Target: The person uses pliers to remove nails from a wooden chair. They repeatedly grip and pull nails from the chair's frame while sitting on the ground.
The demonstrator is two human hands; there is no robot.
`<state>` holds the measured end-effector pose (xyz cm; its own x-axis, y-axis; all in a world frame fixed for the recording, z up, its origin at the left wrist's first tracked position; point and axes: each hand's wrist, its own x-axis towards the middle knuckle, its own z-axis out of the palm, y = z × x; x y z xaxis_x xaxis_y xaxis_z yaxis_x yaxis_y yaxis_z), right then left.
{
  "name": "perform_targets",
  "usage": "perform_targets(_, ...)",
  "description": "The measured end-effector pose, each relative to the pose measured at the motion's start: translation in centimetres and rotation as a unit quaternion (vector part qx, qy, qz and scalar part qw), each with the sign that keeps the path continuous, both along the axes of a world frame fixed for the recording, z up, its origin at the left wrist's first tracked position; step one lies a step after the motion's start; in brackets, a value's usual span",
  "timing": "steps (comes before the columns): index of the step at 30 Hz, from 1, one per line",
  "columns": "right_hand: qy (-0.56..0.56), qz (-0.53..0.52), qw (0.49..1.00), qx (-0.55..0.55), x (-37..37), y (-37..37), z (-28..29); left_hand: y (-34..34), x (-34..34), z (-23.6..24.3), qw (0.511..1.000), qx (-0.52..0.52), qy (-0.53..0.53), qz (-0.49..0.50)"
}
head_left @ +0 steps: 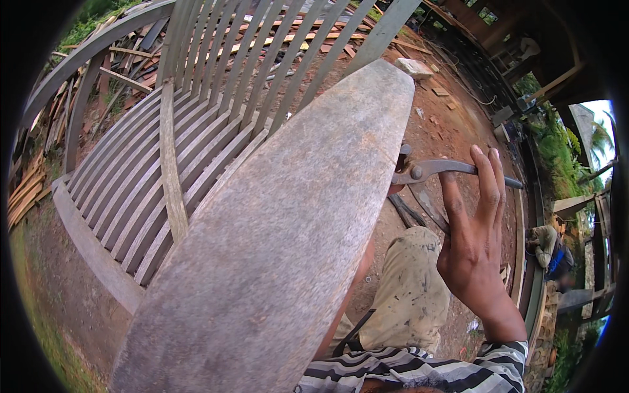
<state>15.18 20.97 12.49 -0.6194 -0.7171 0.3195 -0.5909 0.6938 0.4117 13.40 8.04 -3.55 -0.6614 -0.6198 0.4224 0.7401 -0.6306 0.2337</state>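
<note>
Metal pincers at board edge; right grip loosely curled round handles; left grip obscured, can't tell.

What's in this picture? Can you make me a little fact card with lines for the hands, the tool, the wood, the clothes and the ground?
Right hand: holding pincers
Left hand: not clearly visible; the board blocks it
Tool: the metal pincers, head at the board's right edge
Wood: wide grey board; slatted seat with a strip lying across it
Clothes: striped shirt, stained trousers
Ground: reddish dirt, wood scraps beyond the seat
</note>
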Motion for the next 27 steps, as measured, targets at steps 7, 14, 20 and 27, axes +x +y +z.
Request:
perform_targets(7, 0.029, -0.035, 0.999, -0.006, 0.2, 0.3, -1.5, -0.4, 1.4, 2.6, 0.999, 0.000, -0.032, -0.036)
perform_targets(14, 0.038, -0.038, 0.998, -0.023, 0.2, 0.0, -1.9, -0.4, 1.6, 2.9, 0.996, -0.004, -0.074, -0.045)
perform_targets(20, 0.043, -0.023, 0.998, -0.033, 0.3, 0.0, -2.6, -0.7, 1.7, 2.8, 0.997, -0.014, -0.054, -0.057)
perform_targets(27, 0.039, -0.037, 0.998, -0.028, 0.4, -0.1, -2.9, 0.0, 0.5, 0.5, 0.999, 0.008, 0.022, -0.035)
